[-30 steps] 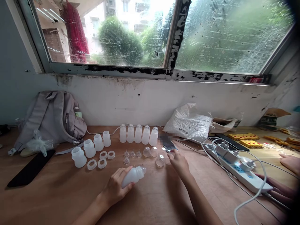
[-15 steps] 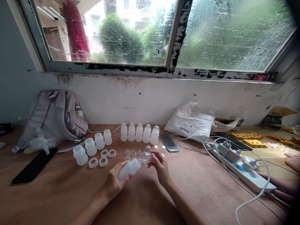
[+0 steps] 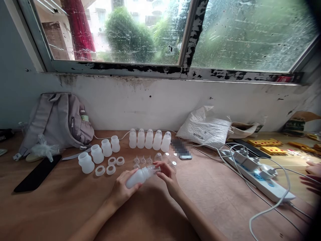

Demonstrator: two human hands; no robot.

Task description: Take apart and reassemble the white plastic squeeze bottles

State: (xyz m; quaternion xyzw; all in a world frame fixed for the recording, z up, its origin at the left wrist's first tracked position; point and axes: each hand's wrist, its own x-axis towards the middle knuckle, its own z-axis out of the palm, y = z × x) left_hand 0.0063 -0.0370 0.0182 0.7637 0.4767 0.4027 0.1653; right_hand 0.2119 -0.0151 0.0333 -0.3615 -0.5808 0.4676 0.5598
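Observation:
My left hand (image 3: pixel 123 184) is wrapped round the body of a frosted white baby bottle (image 3: pixel 136 178), tilted with its top toward the right. On the bottle's top end sits a clear cap (image 3: pixel 151 170), pinched by the fingers of my right hand (image 3: pixel 167 175). Beyond my hands lie several clear nipples (image 3: pixel 142 160) and clear caps (image 3: pixel 157 156). Several open bottles (image 3: pixel 97 154) stand to the left, with white collar rings (image 3: pixel 110 169) lying before them. Farther back is a row of capped bottles (image 3: pixel 149 140).
A grey backpack (image 3: pixel 59 120) leans on the wall at left, near a black flat item (image 3: pixel 37 174). At right are a phone (image 3: pixel 185 153), a silvery bag (image 3: pixel 204 129), a power strip (image 3: pixel 265 184) with loose cables, and yellow parts (image 3: pixel 265 143). Another person's hand (image 3: pixel 312 174) shows at the right edge.
My right hand has brought the clear cap down and left onto the bottle's top; before, it was slightly apart. The other person's hand at the right edge has shifted.

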